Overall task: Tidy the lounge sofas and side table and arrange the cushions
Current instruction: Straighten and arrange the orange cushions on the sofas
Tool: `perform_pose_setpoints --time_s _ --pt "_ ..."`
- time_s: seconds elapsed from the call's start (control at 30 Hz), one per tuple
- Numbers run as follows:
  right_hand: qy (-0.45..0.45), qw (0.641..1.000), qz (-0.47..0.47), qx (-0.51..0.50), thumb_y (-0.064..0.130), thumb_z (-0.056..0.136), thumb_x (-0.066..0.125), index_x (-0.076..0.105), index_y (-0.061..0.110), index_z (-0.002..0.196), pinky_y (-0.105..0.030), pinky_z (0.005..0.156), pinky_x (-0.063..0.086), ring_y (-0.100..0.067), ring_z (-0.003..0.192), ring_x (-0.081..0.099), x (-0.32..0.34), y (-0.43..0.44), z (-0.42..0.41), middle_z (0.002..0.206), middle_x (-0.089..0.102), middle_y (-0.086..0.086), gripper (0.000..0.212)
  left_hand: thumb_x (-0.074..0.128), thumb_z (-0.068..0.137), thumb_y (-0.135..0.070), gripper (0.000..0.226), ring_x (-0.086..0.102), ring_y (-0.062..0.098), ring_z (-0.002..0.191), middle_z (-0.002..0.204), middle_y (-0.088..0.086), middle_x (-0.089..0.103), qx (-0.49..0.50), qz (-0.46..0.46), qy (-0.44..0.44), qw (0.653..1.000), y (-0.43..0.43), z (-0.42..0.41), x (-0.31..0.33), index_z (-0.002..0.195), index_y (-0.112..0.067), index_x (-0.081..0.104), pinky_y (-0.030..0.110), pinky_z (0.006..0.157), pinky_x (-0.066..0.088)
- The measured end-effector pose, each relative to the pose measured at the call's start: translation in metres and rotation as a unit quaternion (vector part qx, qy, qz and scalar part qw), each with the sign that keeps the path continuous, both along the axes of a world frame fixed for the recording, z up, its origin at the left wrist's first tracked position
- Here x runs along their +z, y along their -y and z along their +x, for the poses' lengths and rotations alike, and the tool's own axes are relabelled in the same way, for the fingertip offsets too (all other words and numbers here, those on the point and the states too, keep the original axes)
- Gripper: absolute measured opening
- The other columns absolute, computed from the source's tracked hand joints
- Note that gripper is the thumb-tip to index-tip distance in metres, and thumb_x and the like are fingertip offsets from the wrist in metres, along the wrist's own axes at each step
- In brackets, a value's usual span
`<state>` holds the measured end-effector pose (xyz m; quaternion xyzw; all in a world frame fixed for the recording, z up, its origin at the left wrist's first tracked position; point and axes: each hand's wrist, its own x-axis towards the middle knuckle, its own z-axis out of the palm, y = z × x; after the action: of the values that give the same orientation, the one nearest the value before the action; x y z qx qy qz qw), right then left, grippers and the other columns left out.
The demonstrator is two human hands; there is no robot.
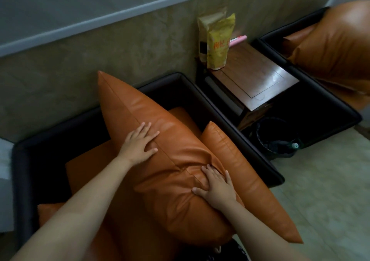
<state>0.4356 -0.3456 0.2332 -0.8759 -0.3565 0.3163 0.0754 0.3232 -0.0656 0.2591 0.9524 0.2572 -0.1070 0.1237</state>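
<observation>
Two hands press on one cushion. Fingers (148,128) of the left hand (138,145) are straight and spread, palm down, grasping nothing. Those of the right hand (217,187) are likewise splayed and flat, their tips sinking into a knot of creases.

Both hands rest on the large cushion (172,166). It is tan-orange leather, smooth and faintly glossy, with a stitched seam along its length and one pointed corner raised toward the far wall. It stands tilted on the seat of the near sofa (176,78), a dark-framed piece with an orange seat pad (88,172). Just to its right, touching it, leans a slimmer cushion (246,180) of the same leather. Loose cushions on this sofa: two.

Right of the sofa stands one wooden side table (260,76). At its far end are two upright packets, a yellow pouch (219,42) and a beige pouch (204,26) behind it, plus a pink item (238,39) too blurred to identify. One black bin (274,138) by the table's near side holds a bottle (294,145).

At far right, a second sofa (312,92) carries orange cushions (336,48); their number cannot be told.
</observation>
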Motion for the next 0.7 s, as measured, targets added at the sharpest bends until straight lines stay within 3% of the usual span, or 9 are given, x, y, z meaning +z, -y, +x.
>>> perform_pose_setpoints --time_s 0.23,0.4,0.53,0.63,0.7 --pt "0.001 1.000 0.016 -0.008 0.072 0.083 0.048 0.016 0.035 0.152 -0.040 0.119 -0.010 -0.004 0.147 0.008 -0.001 0.000 -0.005 0.161 0.011 0.013 0.084 0.061 0.081 -0.062 0.081 -0.006 0.013 0.149 0.162 -0.005 0.001 -0.040 -0.013 -0.026 0.999 -0.010 -0.001 -0.008 0.150 -0.035 0.028 0.039 0.119 0.001" --pt "0.028 0.998 0.059 -0.019 0.069 0.083 0.051 0.022 0.028 0.150 -0.038 0.120 -0.005 -0.004 0.145 0.018 0.000 0.004 -0.014 0.156 0.028 0.011 0.084 0.066 0.082 -0.054 0.065 0.005 0.010 0.149 0.160 -0.008 0.019 -0.024 0.007 0.029 0.999 -0.005 -0.003 -0.019 0.140 -0.032 0.048 0.035 0.118 0.003" --pt "0.075 0.993 0.094 0.003 0.063 0.087 0.050 0.037 0.027 0.142 -0.034 0.119 -0.002 -0.004 0.144 0.023 -0.002 0.007 -0.022 0.153 0.035 0.009 0.067 0.069 0.082 -0.047 0.046 0.022 0.009 0.146 0.151 -0.008 0.040 -0.018 0.010 0.068 0.997 -0.008 -0.001 -0.020 0.123 -0.027 0.064 0.033 0.117 0.007" --pt "0.100 0.986 0.130 0.043 0.061 0.089 0.042 0.056 0.028 0.124 -0.035 0.117 0.008 -0.008 0.137 0.039 -0.004 0.008 -0.028 0.144 0.049 0.006 0.050 0.070 0.082 -0.047 0.043 0.037 0.012 0.139 0.146 0.002 0.048 0.000 0.021 0.063 0.998 -0.013 -0.001 -0.017 0.118 -0.024 0.067 0.032 0.117 0.010" --pt "0.132 0.976 0.164 0.054 0.059 0.087 0.039 0.065 0.026 0.105 -0.037 0.110 0.029 -0.012 0.118 0.059 -0.003 0.009 -0.035 0.123 0.066 0.003 0.046 0.070 0.082 -0.044 0.044 0.044 0.019 0.134 0.142 0.007 0.052 0.012 0.021 0.062 0.998 -0.013 -0.005 -0.014 0.120 -0.020 0.067 0.032 0.116 0.016"
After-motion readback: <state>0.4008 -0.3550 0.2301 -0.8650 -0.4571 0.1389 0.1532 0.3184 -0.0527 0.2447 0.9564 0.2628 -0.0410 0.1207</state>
